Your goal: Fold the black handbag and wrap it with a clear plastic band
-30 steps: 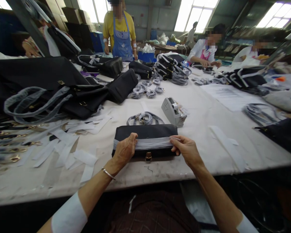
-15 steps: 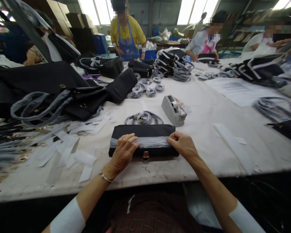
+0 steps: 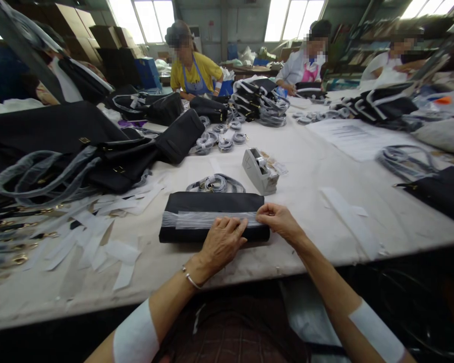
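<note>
A black bag (image 3: 212, 201) lies lengthwise near the table's front edge, with a translucent wrapping strip (image 3: 196, 220) across it. My left hand (image 3: 223, 239) rests on the strip right of the bag's middle, its fingers extended and covering the clasp area. At the bag's right end, my right hand (image 3: 282, 222) pinches the end of the strip between thumb and fingertips. A coiled, wrapped strap (image 3: 216, 183) sits just behind the bag, and a grey tape dispenser (image 3: 260, 174) stands behind its right end.
White paper strips (image 3: 124, 254) and straps with metal clips lie at left, beside piled black bags (image 3: 53, 126). Further back are wrapped strap coils (image 3: 226, 143) and stacked bags (image 3: 253, 98). A white strip (image 3: 350, 219) lies at right. Several people work across the table.
My left hand has slid right along the strip from the bag's left part, now covering the clasp. My right hand remains at the right end. The view has shifted slightly. The person in yellow bends lower.
</note>
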`<state>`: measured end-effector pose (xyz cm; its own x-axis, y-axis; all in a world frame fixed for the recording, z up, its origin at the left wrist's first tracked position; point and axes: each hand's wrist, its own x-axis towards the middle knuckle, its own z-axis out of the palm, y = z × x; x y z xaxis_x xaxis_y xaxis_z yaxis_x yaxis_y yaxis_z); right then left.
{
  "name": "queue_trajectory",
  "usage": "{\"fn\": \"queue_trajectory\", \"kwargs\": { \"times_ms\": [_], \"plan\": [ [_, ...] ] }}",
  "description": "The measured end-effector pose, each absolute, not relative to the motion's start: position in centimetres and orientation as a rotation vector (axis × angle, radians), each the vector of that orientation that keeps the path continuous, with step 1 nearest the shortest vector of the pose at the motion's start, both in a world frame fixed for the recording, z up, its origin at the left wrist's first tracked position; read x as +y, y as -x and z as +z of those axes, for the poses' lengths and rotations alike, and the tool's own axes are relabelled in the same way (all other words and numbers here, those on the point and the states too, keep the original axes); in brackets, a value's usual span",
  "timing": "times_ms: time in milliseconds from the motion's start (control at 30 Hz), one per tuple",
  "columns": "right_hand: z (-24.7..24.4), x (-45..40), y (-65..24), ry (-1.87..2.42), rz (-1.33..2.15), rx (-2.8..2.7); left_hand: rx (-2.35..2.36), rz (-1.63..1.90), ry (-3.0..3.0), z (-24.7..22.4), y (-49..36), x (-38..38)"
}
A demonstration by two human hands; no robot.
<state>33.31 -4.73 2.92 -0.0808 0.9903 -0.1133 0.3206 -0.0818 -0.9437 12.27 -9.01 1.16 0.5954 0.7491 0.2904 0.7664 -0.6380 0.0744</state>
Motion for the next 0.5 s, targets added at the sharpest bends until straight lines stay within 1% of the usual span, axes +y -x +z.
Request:
{"fn": "queue_trajectory", "kwargs": {
  "times_ms": [133, 267, 367, 500],
  "plan": [
    [2.7, -4.5, -33.9, 1.528, 1.027, -1.523, -1.256, -0.557, 2.631, -0.3, -11.9, -9.4],
    [3.8, -5.8, -33.9, 1.588, 0.590, -1.550, -1.283, -0.576, 2.582, -1.0, -11.7, -9.7],
    [4.5, -7.9, -31.5, 1.364, 0.389, -1.709, -1.297, -0.573, 2.556, -1.5, -11.8, -9.8],
    [3.1, -9.8, -27.4, 0.997, 0.370, -2.244, -1.291, -0.621, 2.497, -2.5, -11.9, -9.9]
  ]
}}
